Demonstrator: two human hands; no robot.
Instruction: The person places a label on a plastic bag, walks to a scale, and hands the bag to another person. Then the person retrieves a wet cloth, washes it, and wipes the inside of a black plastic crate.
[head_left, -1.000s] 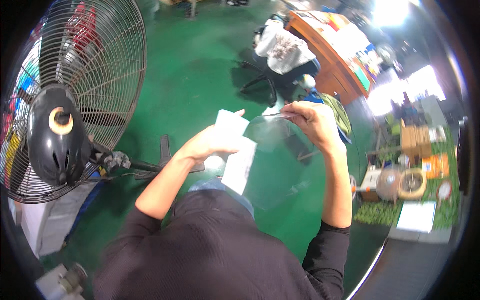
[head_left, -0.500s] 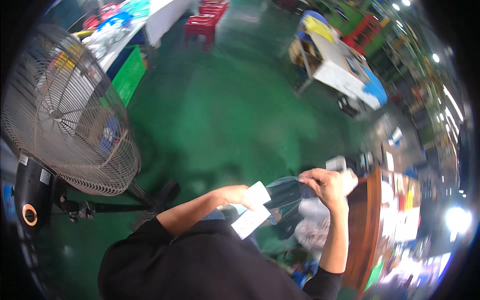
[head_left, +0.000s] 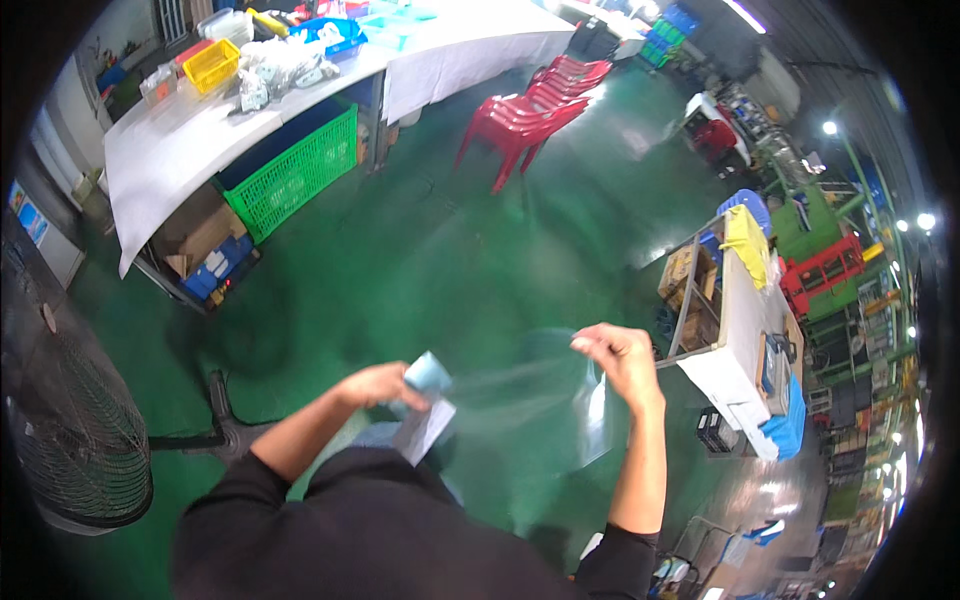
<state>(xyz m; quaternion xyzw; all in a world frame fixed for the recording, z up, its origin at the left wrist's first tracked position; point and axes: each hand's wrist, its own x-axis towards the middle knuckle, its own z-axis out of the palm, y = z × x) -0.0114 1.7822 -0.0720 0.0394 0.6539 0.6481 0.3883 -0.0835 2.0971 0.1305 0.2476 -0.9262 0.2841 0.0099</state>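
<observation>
My left hand [head_left: 375, 385], at the lower middle, is closed on a folded white paper [head_left: 425, 432] whose upper part shows a pale blue rounded piece [head_left: 429, 373]. I cannot make out whether the two are one thing. To its right, my right hand [head_left: 622, 358] is raised with thumb and fingers pinched on the edge of a clear plastic bag [head_left: 592, 415]. The bag hangs below the fingers, see-through and smeared by motion. Its film seems to stretch faintly toward the left hand; whether it touches that hand is hard to tell.
A black stand fan [head_left: 85, 430] stands at the left, its foot [head_left: 228, 430] near my left arm. Beyond are a white-covered table [head_left: 150, 160], a green crate [head_left: 295, 180] and stacked red stools [head_left: 530, 110]. At right stands a workbench [head_left: 735, 330] with a yellow cloth [head_left: 745, 245].
The whole view has swung: the fan has slid toward the left edge, and the wooden cabinet at right has left the picture. My hands are farther apart, still holding the paper and the bag.
</observation>
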